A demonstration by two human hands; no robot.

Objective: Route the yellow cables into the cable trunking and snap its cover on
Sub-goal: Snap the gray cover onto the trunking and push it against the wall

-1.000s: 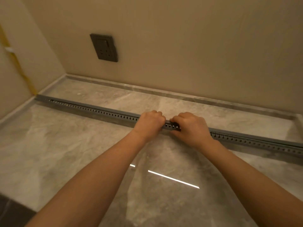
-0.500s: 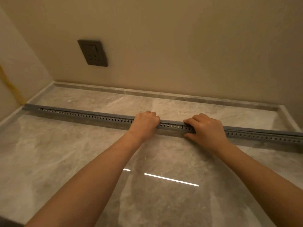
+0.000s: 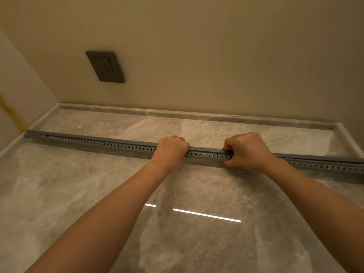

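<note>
The grey trunking (image 3: pixel 122 143) lies along the floor (image 3: pixel 98 194), clenched by the left hand (image 3: pixel 170 149) and right hand (image 3: pixel 247 151) set apart, probably so its cover (image 3: pixel 205 149) between them is pressed down. Yellow cable (image 3: pixel 11 113) is seen only far beyond the left hand.

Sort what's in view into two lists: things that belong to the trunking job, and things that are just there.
Part of the job:
- grey trunking on the floor
- yellow cable down the left wall
- left hand and right hand, both gripping the trunking

Just there:
- wall socket
- skirting
</note>
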